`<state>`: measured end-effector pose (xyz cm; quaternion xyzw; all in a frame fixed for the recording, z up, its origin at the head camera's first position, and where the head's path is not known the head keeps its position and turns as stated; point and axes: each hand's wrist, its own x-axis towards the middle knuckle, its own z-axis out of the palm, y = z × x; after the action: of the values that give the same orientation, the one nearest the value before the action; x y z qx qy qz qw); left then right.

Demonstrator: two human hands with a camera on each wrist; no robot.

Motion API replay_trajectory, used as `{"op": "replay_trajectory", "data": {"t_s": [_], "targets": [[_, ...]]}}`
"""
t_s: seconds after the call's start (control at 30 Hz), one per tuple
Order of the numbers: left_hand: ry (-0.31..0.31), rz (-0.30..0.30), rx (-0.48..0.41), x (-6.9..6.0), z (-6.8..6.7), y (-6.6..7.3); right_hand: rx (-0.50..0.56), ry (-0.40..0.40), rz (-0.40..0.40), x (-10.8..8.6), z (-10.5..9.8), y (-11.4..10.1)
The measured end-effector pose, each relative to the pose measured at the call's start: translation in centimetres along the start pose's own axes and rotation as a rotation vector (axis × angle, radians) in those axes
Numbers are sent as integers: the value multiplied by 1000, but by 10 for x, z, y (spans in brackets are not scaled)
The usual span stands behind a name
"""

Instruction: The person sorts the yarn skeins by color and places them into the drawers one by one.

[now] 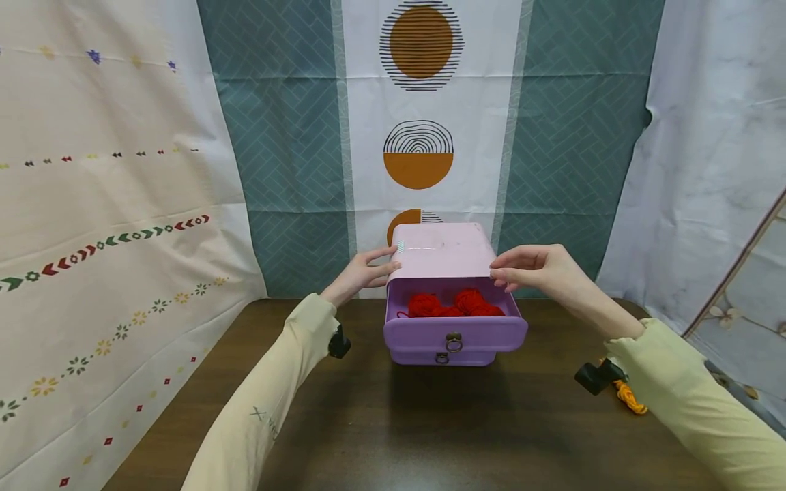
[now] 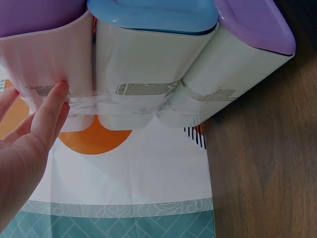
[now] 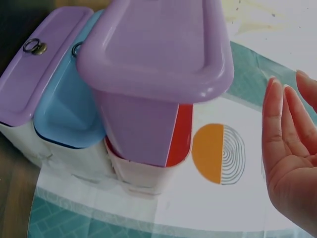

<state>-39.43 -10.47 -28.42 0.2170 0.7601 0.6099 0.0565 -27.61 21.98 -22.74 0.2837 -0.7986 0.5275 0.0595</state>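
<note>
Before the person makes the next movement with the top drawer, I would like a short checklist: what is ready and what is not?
1. Top drawer pulled out: ok.
2. Red yarn visible inside it: ok.
3. Blue drawer and bottom drawer closed: ok.
4. Left hand touching the casing: ok.
5. Right hand on the top drawer's ring: not ok, it is away from it.
6. Drawer's hidden back free of yarn: cannot tell.
</note>
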Motion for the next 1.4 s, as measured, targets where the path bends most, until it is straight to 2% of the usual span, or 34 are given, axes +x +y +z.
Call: {"op": "replay_trajectory", "data": {"t_s": [0.27,0.57,0.73,1.1,1.4], "targets": [[4,-14,8,0,-1,1,43,-29,11,-6,9,-6],[0,-7,14,0,-1,0,61,-161,-51,-12,20,-2],[4,-7,12,0,-1,-1,80,-207,-40,-14,25,0],[-17,14,2,1,-2,-2,68,-255,-3,-21,34,9],[-16,8,3,1,-1,0,27,-218,65,-31,44,10]]}}
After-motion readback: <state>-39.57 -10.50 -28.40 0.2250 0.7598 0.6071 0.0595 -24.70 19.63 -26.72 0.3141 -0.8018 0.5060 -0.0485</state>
